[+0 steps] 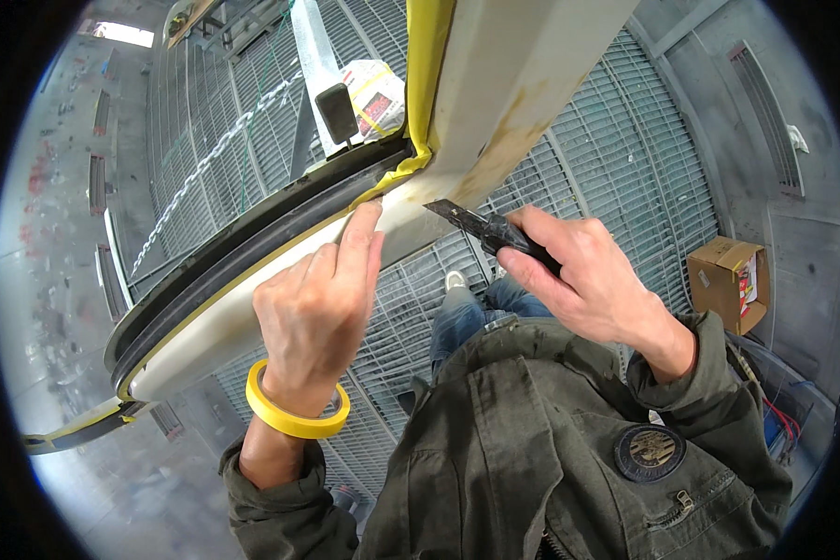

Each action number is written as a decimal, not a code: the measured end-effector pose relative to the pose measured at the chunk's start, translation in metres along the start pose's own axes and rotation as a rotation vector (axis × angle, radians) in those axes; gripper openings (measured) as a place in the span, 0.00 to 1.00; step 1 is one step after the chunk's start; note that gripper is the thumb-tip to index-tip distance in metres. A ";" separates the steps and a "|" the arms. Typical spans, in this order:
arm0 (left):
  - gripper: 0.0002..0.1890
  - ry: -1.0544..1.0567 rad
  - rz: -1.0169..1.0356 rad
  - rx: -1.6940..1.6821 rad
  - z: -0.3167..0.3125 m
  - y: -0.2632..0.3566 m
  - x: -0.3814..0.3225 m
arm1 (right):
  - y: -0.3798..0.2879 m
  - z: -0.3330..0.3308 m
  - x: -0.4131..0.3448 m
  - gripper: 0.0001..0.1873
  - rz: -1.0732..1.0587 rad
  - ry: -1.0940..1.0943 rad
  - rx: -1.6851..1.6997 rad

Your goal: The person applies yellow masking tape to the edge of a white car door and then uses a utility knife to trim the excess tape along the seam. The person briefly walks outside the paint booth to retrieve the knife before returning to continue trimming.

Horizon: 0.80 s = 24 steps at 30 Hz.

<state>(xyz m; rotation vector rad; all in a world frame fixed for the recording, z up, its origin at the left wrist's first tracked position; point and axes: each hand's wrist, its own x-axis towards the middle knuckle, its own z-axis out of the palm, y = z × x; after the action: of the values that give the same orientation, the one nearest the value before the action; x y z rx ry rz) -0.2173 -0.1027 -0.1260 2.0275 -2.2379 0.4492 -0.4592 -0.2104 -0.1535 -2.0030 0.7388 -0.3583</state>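
My right hand [581, 273] grips a dark utility knife [493, 231], its blade pointing left towards a pale curved panel [406, 210]. With an extended index finger, my left hand [322, 287] touches the panel's edge beside yellow masking tape [392, 175]; the other fingers are curled. The tape runs along a black rubber seal [252, 231] and turns the corner onto an upright pale pillar [504, 77] with brownish patches. Around my left wrist hangs a roll of yellow tape [295, 424]. Whether the blade touches anything cannot be told.
Metal floor grating [574, 168] lies below. A white chain [210, 150] hangs beyond the panel, near a small dark rectangular part [337, 113] and a paper-wrapped object [378, 98]. An open cardboard box [714, 280] stands at the right, by the wall.
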 end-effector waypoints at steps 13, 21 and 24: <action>0.20 0.027 0.003 -0.010 0.002 0.002 -0.004 | 0.005 0.003 -0.006 0.11 0.022 0.005 0.098; 0.12 0.092 -0.118 -0.300 0.002 -0.007 -0.002 | 0.008 0.009 -0.005 0.12 -0.017 -0.026 0.102; 0.09 0.091 -0.138 -0.280 0.000 0.000 0.004 | 0.009 0.012 -0.004 0.12 -0.005 -0.034 0.137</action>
<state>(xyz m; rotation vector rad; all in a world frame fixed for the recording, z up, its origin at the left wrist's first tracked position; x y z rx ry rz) -0.2180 -0.1063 -0.1247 1.9562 -1.9667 0.1975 -0.4598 -0.2032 -0.1672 -1.8776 0.6705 -0.3672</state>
